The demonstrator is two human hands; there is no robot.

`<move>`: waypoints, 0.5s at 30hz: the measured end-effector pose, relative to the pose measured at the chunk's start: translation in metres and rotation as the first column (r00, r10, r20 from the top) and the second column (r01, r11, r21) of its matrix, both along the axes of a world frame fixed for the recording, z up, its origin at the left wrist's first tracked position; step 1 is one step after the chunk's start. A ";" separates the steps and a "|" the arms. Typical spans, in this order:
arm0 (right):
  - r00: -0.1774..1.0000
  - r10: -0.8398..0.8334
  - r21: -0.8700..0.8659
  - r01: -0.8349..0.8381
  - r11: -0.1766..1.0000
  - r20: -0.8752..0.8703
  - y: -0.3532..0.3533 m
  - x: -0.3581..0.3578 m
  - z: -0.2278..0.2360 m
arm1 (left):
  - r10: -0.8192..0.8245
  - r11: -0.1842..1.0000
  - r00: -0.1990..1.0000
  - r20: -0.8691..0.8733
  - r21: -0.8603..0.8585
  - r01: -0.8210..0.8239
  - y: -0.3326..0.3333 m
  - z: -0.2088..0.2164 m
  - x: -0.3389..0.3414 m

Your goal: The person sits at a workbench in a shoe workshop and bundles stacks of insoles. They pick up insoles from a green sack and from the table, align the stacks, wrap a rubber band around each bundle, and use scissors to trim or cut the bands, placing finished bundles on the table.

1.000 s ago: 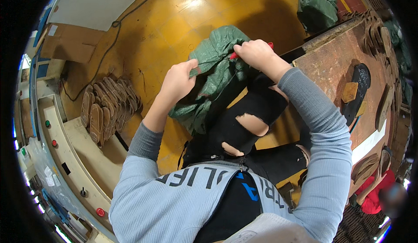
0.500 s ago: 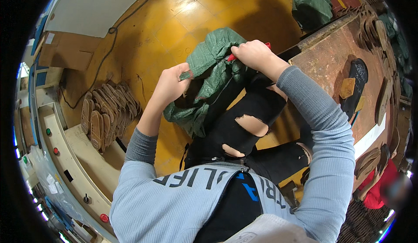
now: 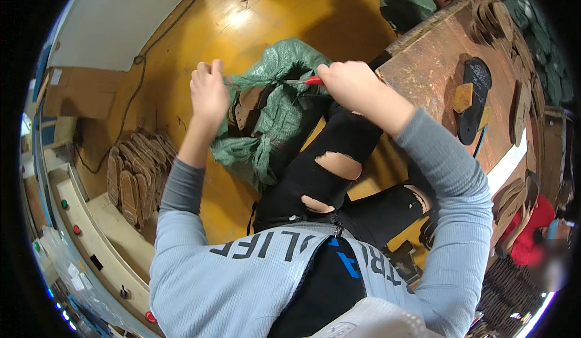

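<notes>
A green woven sack (image 3: 275,111) stands on the floor in front of my knees. Through its mouth, brown shoe soles (image 3: 247,109) show inside. My left hand (image 3: 209,93) is closed on a taut twisted strip of the sack's edge, at the upper left of the opening. In my right hand (image 3: 354,87) is a red-handled tool (image 3: 314,80) with a thin metal blade, which points left and meets the sack's top edge. The tool's exact kind is hard to tell, since my fingers cover most of it. A knotted bunch of sack material hangs at the near side.
Stacked brown soles (image 3: 138,174) stand left, beside a machine panel (image 3: 85,235) with buttons. At right, a worn worktable (image 3: 417,65) bears a black sole (image 3: 474,102) and more soles. Another green sack (image 3: 407,2) stands at the back. A person in red (image 3: 532,229) is at lower right.
My left hand has moved left and up, stretching the sack's edge. The mouth gapes wider, exposing soles inside. The tool's metal blade now shows against the sack. The whole view has shifted slightly.
</notes>
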State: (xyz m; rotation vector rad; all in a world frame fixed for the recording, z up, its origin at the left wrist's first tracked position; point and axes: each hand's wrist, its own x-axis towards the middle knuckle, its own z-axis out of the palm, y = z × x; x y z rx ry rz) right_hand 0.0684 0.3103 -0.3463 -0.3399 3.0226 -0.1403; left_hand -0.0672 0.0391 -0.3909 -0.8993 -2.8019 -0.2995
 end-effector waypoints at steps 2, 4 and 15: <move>0.984 -0.181 -0.061 0.180 0.982 -0.001 -0.016 0.032 0.023 | -0.169 0.983 0.978 -0.125 0.047 0.176 0.012 -0.007 0.033; 0.936 -0.347 -0.175 0.351 0.920 0.055 -0.023 0.077 0.052 | -0.318 0.939 0.948 -0.002 0.139 0.315 0.022 -0.017 0.064; -0.234 -0.730 -0.534 0.547 -0.645 0.642 -0.071 0.438 0.158 | -0.145 0.877 0.957 0.250 -0.416 0.241 0.073 -0.064 0.059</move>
